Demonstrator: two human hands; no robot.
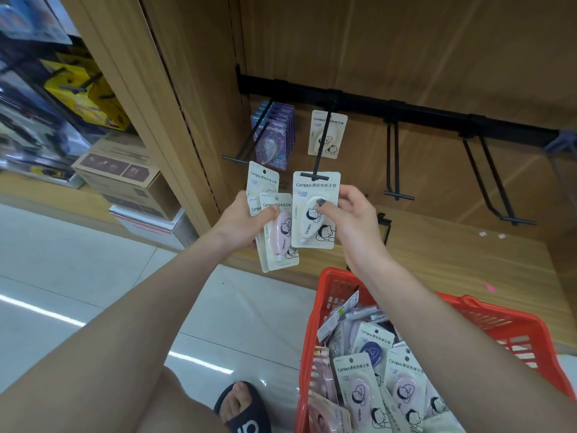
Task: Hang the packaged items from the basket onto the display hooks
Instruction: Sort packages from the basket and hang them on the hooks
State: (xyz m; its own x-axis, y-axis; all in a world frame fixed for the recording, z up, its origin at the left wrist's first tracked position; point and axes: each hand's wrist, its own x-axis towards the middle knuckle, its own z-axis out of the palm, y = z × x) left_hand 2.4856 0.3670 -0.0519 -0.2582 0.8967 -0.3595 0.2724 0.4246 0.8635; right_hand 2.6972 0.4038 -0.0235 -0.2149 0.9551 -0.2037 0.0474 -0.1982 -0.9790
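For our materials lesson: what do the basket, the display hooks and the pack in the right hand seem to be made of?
Basket: moulded plastic, glossy red, going by its slotted lattice walls.
Hooks: probably metal, matt black coated; thin straight rods off a black rail.
Pack, pinched by the right hand: printed cream card, likely with a clear plastic blister over the white dispenser, though the shine is faint.

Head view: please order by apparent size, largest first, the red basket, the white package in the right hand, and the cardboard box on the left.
1. red basket
2. cardboard box
3. white package

The basket lies nearest the camera, which enlarges it.
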